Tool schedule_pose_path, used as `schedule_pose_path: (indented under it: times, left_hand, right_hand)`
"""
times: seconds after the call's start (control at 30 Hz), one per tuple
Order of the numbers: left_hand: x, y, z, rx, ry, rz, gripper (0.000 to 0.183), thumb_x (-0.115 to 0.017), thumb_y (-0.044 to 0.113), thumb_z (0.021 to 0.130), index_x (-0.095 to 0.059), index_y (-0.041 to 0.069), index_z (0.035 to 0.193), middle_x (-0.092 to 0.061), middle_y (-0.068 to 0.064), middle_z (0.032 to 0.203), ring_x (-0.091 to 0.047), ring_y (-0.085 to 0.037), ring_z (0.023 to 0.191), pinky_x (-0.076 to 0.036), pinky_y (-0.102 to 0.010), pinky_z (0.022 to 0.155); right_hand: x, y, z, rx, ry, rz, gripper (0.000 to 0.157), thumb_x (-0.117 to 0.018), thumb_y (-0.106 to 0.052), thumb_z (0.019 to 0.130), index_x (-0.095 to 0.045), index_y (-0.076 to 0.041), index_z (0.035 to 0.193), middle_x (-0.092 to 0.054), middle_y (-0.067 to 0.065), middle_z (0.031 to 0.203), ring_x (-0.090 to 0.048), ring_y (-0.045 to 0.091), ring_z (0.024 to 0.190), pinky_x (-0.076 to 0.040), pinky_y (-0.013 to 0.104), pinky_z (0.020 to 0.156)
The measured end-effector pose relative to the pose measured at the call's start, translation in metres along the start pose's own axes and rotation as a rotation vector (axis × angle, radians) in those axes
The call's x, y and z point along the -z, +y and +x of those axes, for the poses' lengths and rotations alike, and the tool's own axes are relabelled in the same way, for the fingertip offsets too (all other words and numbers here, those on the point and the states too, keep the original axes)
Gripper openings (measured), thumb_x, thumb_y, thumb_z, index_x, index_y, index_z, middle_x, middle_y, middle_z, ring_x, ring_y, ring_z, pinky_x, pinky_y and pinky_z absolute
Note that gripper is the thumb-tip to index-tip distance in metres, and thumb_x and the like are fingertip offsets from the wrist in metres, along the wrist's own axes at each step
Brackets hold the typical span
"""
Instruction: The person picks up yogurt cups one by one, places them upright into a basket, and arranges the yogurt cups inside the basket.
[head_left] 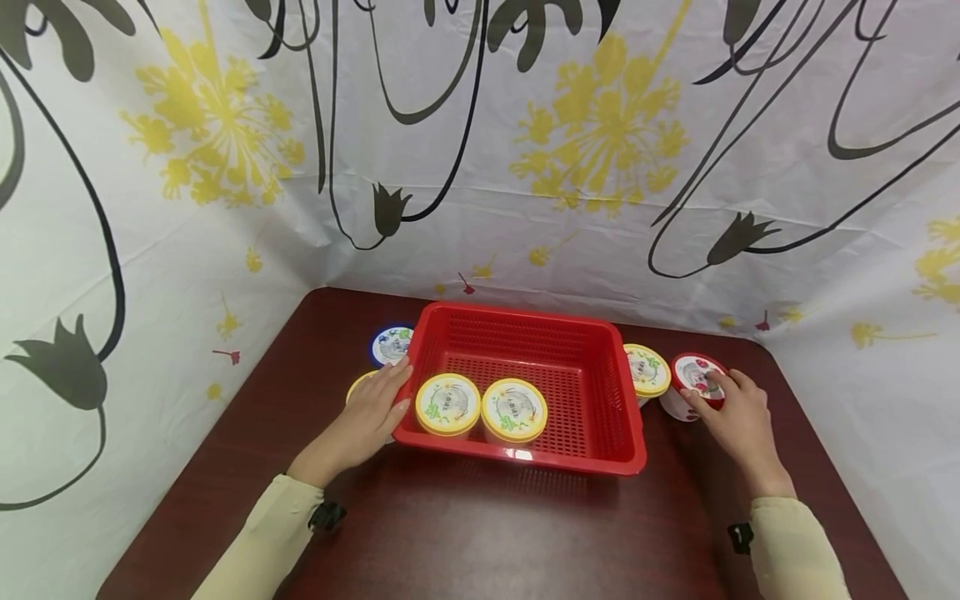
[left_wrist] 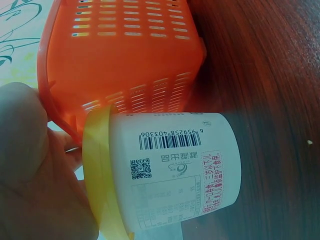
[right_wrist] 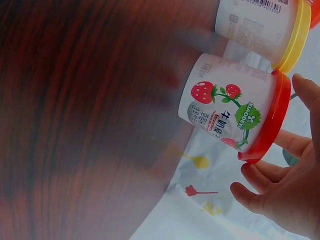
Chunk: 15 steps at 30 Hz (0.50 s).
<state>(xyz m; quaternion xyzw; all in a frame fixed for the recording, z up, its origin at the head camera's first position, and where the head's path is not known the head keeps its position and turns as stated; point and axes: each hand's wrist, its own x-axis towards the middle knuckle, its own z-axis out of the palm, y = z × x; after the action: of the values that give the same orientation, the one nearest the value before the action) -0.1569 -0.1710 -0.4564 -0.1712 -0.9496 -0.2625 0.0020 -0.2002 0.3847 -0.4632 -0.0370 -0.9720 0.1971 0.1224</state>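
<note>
A red plastic basket [head_left: 592, 450] holds two tubs with yellow lids, a left tub [head_left: 448, 405] and a right tub [head_left: 514, 411]. My left hand [head_left: 360, 429] rests at the basket's left rim, its fingers fairly straight. Partly beneath that hand is another yellow-lidded tub [left_wrist: 165, 170], barcode side showing in the left wrist view. My right hand [head_left: 738, 421] is at the red lid of a strawberry-printed tub [right_wrist: 230, 107], with thumb and fingers spread about the lid. That tub stands upright on the table. Some right fingertips are hidden behind the lid.
A blue-lidded tub [head_left: 392, 344] stands behind my left hand, beside the basket. Between basket and red-lidded tub is another yellow-lidded tub [head_left: 647, 372]. The dark wooden table [head_left: 480, 533] meets patterned cloth walls [head_left: 480, 167] at its back and sides.
</note>
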Motion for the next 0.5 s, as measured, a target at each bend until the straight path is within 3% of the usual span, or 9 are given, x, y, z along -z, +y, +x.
schedule_pose_path:
  times: [0.33,0.5]
  left_hand:
    - [0.0004,0.0014,-0.0006,0.005,-0.002,-0.002,0.073,-0.056,0.038,0.098,-0.019,0.021,0.159,-0.018,0.001,0.167,-0.017,-0.031,0.155,-0.027,-0.06,0.121]
    - [0.0004,0.0012,-0.0001,0.007,-0.003,0.001,0.073,-0.056,0.038,0.098,-0.019,0.022,0.159,-0.018,0.001,0.168,-0.017,-0.031,0.155,-0.027,-0.06,0.121]
  right_hand:
    - [-0.0032,0.0005,0.0012,-0.06,-0.023,0.017,0.079,-0.063,-0.054,0.091,-0.046,0.006,0.139,-0.031,0.043,0.146,-0.034,0.064,0.125,-0.032,0.08,0.099]
    - [-0.0067,0.0011,0.002,-0.078,0.007,0.036,0.079,-0.067,-0.053,0.088,-0.047,0.004,0.139,-0.034,0.041,0.146,-0.035,0.061,0.126,-0.033,0.078,0.1]
